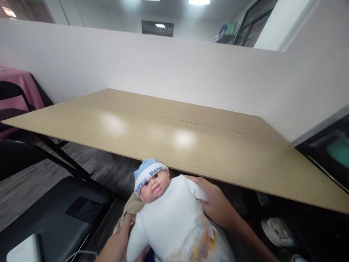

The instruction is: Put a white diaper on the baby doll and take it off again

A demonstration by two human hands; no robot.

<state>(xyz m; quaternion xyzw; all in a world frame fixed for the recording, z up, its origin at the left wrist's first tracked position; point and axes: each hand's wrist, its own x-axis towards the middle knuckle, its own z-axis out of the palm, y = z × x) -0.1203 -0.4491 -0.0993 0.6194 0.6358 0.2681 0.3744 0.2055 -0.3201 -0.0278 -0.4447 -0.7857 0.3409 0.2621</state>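
Observation:
A baby doll (169, 214) in a white suit and a blue-and-white cap reading "Happy Baby" is held upright at the bottom centre, below the near edge of a light wooden table (174, 134). My right hand (215, 203) wraps round the doll's shoulder and arm from the right. From the lower left, my left hand (122, 236) grips the doll's other arm and side; its fingers are mostly hidden behind the doll. A printed diaper shows at the doll's waist.
A black folding chair (54, 214) stands at the lower left with a white object on it. White partition walls (163, 65) enclose the table. A pink cloth (19, 87) hangs at the far left. Dark clutter lies on the floor at the lower right.

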